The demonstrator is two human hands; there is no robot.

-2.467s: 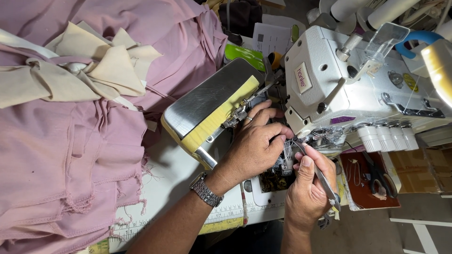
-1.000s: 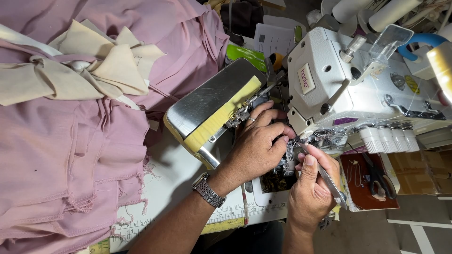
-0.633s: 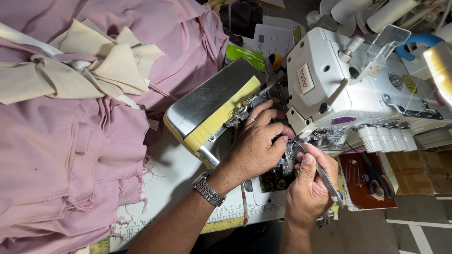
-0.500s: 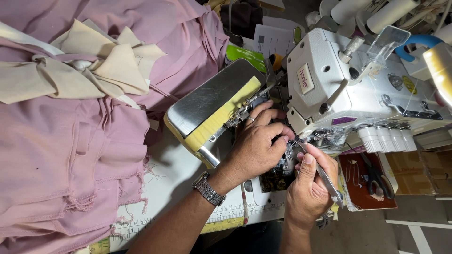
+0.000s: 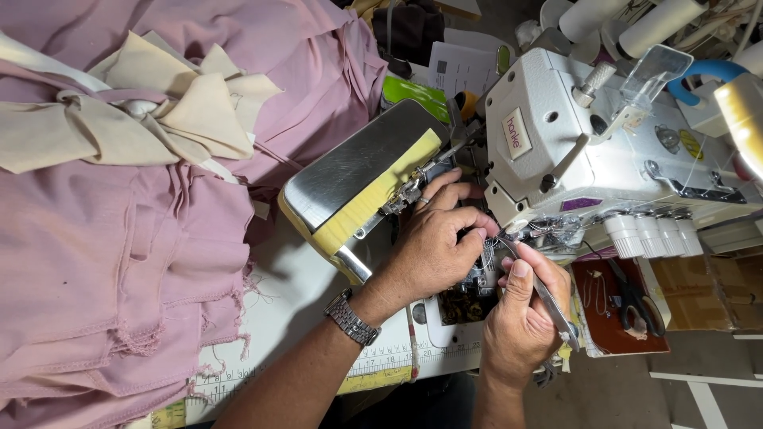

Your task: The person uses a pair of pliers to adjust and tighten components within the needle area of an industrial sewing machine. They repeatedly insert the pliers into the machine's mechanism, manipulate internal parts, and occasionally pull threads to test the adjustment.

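A white overlock sewing machine [image 5: 588,143] stands at the right with its steel and yellow cover plate [image 5: 362,179] swung open. My left hand [image 5: 433,246], with a metal watch on the wrist, reaches into the opened machine and pinches a fine white thread at its fingertips. My right hand [image 5: 524,318] grips metal tweezers [image 5: 540,290], whose tips point at the threading parts under the machine head, close to the left fingertips. The looper area under my hands is mostly hidden.
A big pile of pink fabric [image 5: 119,262] with cream cloth pieces [image 5: 143,119] covers the table's left. A measuring tape strip [image 5: 373,369] runs along the near edge. Black scissors [image 5: 636,302] lie on a brown tray at right. Thread cones [image 5: 636,24] and papers stand behind.
Both hands stay at the same spot in the machine. The fingers and tweezers shift only slightly around the thread.
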